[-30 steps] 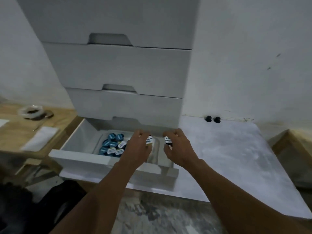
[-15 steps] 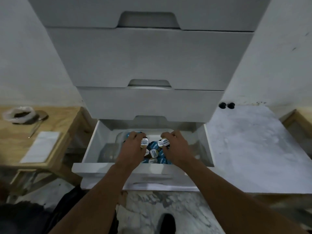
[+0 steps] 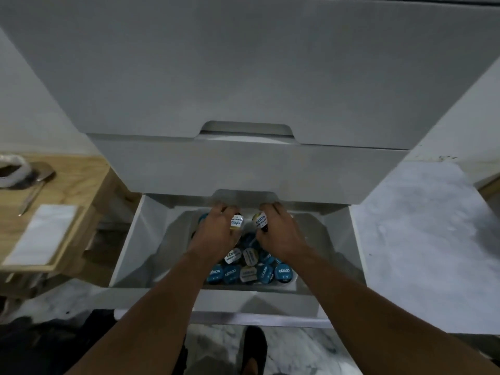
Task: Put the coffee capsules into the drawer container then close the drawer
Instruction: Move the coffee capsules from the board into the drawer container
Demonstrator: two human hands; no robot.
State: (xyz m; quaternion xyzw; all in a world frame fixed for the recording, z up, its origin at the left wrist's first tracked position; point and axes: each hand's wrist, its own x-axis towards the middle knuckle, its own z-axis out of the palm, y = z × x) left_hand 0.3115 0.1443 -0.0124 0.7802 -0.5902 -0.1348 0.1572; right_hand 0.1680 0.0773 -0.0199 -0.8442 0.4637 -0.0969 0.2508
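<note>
The bottom drawer [image 3: 127, 247] of a white cabinet stands pulled out. Inside it sits a clear container [image 3: 311, 228] holding several blue and white-lidded coffee capsules [image 3: 250, 267]. My left hand [image 3: 216, 234] is over the container's back part, fingers closed on a white-lidded capsule [image 3: 236, 222]. My right hand [image 3: 278, 231] is beside it, closed on another capsule [image 3: 260, 220] with a white and gold lid. Both held capsules hang just above the pile.
Closed white drawers [image 3: 243, 169] stack above the open one. A marble-look counter [image 3: 422, 239] lies to the right. At the left is a wooden table [image 3: 67, 185] with a white sheet [image 3: 43, 234] and a taped roll [image 3: 10, 169]. My shoe [image 3: 254, 347] shows on the floor below.
The view has moved closer and centred over the drawer. Both hands have gone further back over the container, each still holding its capsule.
</note>
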